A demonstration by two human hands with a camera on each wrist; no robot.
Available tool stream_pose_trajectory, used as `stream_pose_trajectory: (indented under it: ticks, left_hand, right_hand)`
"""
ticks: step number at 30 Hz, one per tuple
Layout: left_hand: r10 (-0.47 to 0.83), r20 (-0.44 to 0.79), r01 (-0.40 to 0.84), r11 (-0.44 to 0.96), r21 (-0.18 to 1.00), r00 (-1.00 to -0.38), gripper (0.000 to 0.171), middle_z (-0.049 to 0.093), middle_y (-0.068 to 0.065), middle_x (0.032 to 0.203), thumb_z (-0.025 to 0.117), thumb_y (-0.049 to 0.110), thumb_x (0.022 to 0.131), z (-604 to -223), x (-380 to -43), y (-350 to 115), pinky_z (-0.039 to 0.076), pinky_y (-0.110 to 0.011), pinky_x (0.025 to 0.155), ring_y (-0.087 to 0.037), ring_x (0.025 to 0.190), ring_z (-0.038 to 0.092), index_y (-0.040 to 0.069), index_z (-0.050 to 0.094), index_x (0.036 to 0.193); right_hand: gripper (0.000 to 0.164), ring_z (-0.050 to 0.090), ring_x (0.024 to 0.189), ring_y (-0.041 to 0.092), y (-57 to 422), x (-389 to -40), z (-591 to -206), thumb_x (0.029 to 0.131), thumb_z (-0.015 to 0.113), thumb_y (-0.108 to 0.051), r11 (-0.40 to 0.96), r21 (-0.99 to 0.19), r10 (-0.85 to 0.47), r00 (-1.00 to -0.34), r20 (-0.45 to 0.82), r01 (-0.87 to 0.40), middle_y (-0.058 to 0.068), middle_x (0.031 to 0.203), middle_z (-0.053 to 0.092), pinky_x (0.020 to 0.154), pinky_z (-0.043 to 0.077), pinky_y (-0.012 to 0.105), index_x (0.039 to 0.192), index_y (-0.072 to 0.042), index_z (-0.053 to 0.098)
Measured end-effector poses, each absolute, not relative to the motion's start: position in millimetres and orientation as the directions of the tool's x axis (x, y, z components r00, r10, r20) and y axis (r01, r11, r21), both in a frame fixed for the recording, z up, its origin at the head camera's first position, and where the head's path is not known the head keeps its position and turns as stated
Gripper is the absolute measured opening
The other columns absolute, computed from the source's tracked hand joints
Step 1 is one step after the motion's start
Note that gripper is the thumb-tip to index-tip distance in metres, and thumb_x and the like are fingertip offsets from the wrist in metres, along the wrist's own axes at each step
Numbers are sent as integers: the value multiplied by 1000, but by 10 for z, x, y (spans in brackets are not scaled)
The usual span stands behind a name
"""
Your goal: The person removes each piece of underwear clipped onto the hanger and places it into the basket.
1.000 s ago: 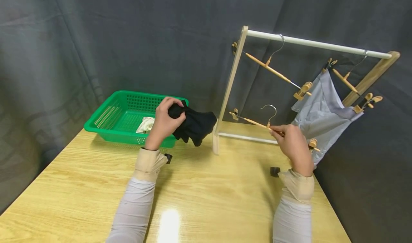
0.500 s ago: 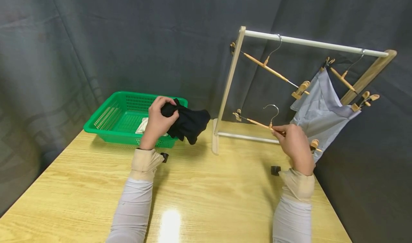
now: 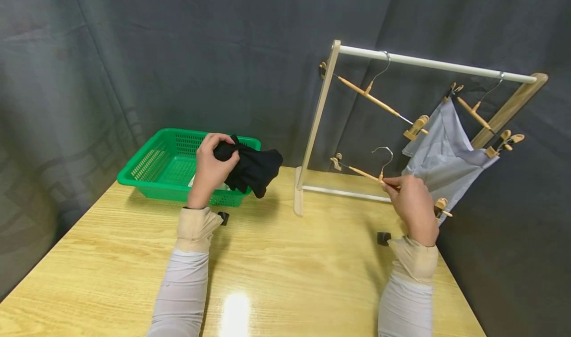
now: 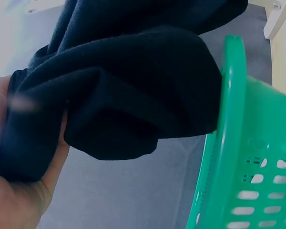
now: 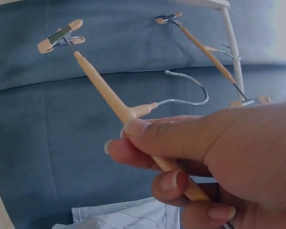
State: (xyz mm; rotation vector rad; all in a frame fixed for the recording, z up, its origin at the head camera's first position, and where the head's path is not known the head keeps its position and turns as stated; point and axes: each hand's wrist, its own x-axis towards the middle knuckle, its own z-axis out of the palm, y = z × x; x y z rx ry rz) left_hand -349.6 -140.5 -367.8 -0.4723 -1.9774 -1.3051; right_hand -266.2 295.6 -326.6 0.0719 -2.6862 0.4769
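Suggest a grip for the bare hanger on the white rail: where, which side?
I'd pinch the bare hanger by its slim bar, just right of the neck, from the front. That stretch is near centre and exposed; the left end passes behind the wooden upright. Its hook loops over the white rail, so lifting should free it.

Matt cloth [image 3: 256,171], glossy plastic basket [image 3: 156,184], metal-hooked hanger [image 5: 105,88]

From mid-table [image 3: 285,277]: basket [image 3: 160,192] at 11 o'clock, small cloth [image 3: 192,181] inside. Left hand [image 3: 211,166] at 11, its garment [image 3: 258,166] by basket's 4 o'clock corner. Rack [image 3: 446,66] at 1: upper hanger [image 3: 368,94] on bar's 9 o'clock half, clip hanger [image 3: 475,113] at 3, hung cloth [image 3: 439,163] below. Right hand [image 3: 412,203], loose hanger [image 3: 363,173]: 2 o'clock.
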Motion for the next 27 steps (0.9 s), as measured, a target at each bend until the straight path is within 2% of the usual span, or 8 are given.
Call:
stream_pose_trajectory:
  ticks: [9, 16, 22, 27]
  left_hand:
    - [-112, 723, 621, 435, 652, -681, 16, 54, -5, 106, 71, 12, 82, -3684, -3504, -1519, 40, -41, 90, -22, 102, 49, 11, 63, 96]
    - [-134, 713, 592, 464, 659, -688, 16, 54, -6, 107, 71, 14, 82, -3713, -3524, -1621, 38, -41, 92, -24, 103, 49, 11, 63, 97]
    - [-158, 663, 517, 505, 691, -732, 16, 52, -7, 110, 70, 16, 84, -3746, -3513, -1698, 34, -46, 96, -27, 107, 47, 13, 62, 98]
    - [-190, 648, 490, 510, 707, -737, 15, 51, -10, 111, 69, 15, 84, -3788, -3521, -1742, 33, -49, 95, -30, 107, 45, 10, 62, 97]
  right_hand:
    - [22, 60, 84, 47, 2997, -2653, -3276, 90, 62, -18, 943, -324, 66, -906, 418, -81, 22, 98, 67, 61, 42, 53, 105, -6, 72]
    - [22, 58, 81, 50, 3021, -2660, -3286, 91, 61, -19, 948, -314, 106, -890, 444, -44, 24, 99, 67, 62, 41, 56, 105, -6, 72]
    - [24, 57, 88, 50, 3028, -2647, -3288, 92, 59, -21, 940, -341, 163, -891, 424, 10, 24, 103, 65, 64, 41, 58, 107, -7, 71]
    - [24, 57, 89, 49, 3049, -2627, -3307, 93, 58, -22, 932, -362, 195, -883, 427, 31, 22, 104, 66, 65, 40, 58, 106, -7, 72]
